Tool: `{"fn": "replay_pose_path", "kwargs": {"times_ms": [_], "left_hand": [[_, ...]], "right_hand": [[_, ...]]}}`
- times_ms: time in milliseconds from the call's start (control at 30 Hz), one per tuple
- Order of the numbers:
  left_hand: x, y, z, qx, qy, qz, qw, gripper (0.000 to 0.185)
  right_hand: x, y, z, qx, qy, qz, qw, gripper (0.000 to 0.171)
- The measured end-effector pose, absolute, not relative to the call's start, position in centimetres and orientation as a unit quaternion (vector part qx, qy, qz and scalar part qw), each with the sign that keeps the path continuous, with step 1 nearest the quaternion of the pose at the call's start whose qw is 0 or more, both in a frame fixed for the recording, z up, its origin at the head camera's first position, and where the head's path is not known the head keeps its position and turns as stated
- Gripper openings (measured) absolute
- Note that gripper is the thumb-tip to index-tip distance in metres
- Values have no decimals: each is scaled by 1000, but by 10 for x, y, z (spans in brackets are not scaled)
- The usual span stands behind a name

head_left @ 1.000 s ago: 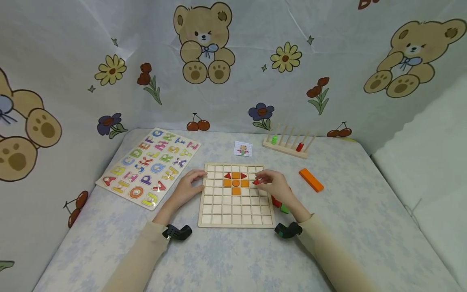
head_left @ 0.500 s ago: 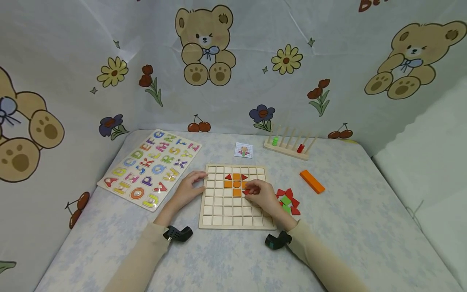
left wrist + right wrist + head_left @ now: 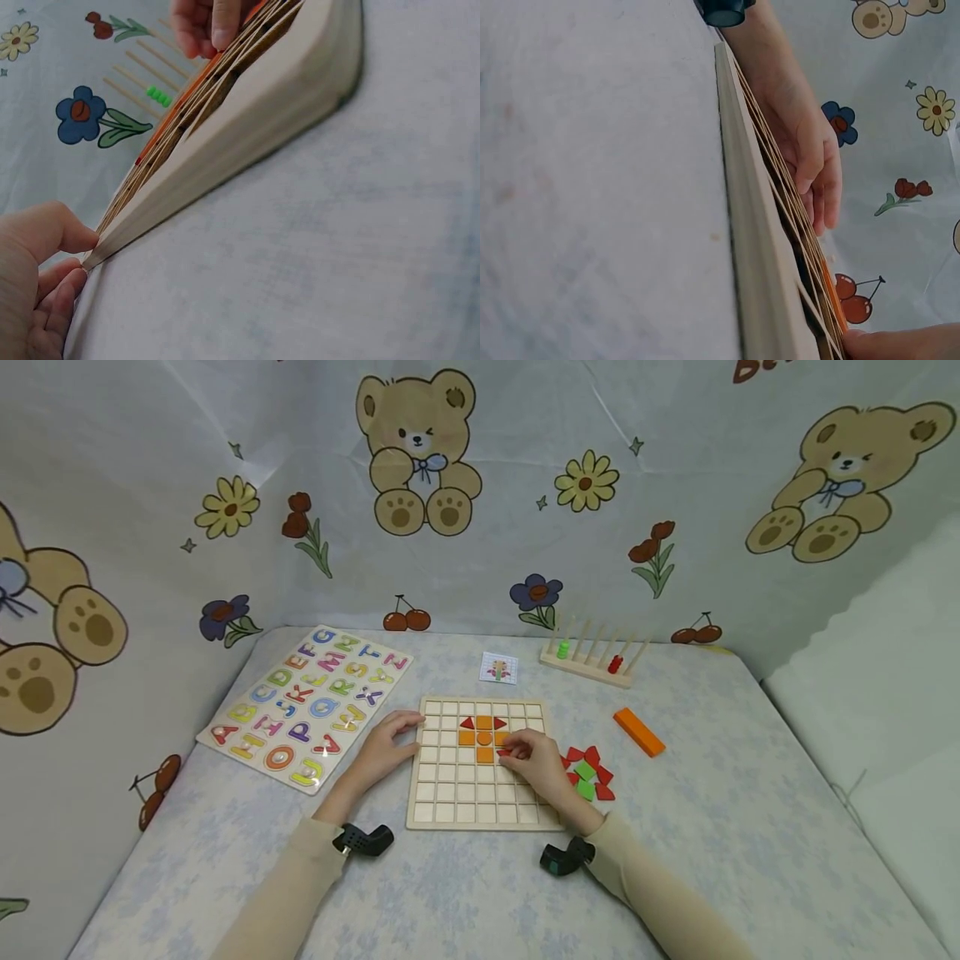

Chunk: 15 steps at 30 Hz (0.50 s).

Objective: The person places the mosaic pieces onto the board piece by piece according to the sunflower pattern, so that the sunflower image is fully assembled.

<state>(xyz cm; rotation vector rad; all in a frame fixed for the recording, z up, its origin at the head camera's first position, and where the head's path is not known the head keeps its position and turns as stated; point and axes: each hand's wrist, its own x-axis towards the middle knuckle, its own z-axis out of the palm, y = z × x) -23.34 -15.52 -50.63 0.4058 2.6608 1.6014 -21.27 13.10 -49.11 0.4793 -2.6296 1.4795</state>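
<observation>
A wooden grid board (image 3: 450, 793) lies flat on the table. Orange tiles (image 3: 483, 731) and two red triangles fill cells near its top. My right hand (image 3: 519, 755) is over the board's middle and pinches a small red triangle tile (image 3: 504, 752) against a cell just right of the orange tiles. My left hand (image 3: 397, 732) rests on the board's left edge with its fingers laid over the rim. In the left wrist view its thumb (image 3: 52, 229) touches the board's edge (image 3: 247, 142). The right wrist view shows the board (image 3: 750, 255) edge-on, with the left hand (image 3: 806, 146) lying on it.
Loose red and green tiles (image 3: 588, 772) lie just right of the board. An orange block (image 3: 639, 731) sits farther right. At the back are a pattern card (image 3: 498, 668) and a wooden peg rack (image 3: 592, 656). An alphabet puzzle (image 3: 307, 702) lies left. Cloth walls surround the table.
My right hand has carried the red triangle from the board's upper right down and left to a cell beside the orange tiles. The left hand has stayed on the board's edge.
</observation>
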Motion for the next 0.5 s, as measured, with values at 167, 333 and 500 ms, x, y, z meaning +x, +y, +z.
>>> {"fn": "replay_pose_path", "kwargs": {"times_ms": [167, 333, 500], "left_hand": [[-233, -156, -504, 126, 849, 512, 7, 43], [-232, -156, -505, 130, 847, 516, 6, 42], [-233, -155, -506, 133, 843, 521, 10, 42]], "right_hand": [[-213, 128, -493, 154, -857, 489, 53, 18], [-213, 126, -495, 145, -859, 487, 59, 17], [-213, 130, -490, 151, -858, 488, 56, 15]]}}
